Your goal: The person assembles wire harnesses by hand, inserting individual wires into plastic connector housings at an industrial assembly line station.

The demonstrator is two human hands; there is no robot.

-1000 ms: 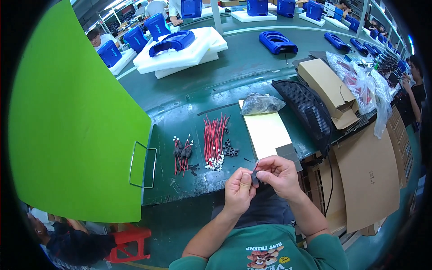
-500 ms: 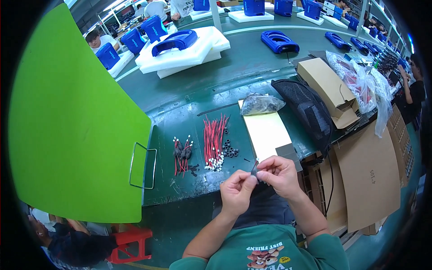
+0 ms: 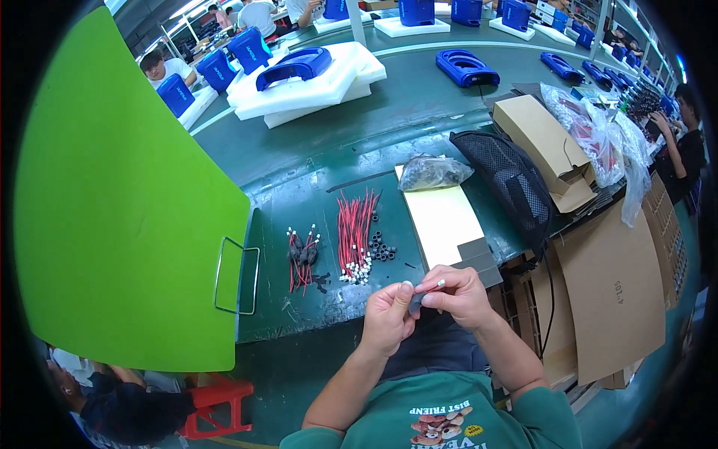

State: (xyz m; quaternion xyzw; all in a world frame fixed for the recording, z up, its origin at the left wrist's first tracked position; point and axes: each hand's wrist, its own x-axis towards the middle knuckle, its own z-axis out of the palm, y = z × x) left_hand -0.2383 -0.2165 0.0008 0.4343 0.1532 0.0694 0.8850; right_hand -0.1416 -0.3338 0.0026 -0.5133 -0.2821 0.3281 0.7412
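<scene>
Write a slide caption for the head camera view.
Left hand and right hand hold a white-tipped red wire and dark grey piece near more red wires on a green workbench.

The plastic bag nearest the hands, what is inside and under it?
Inside the plastic bag, dark pieces show, their shapes too unclear to tell. Under it is the far end of the pale board; the covered surface cannot be seen.

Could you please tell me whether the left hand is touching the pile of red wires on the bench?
Apart. The head view plainly shows green bench between the left hand and the pile of red wires.
</scene>
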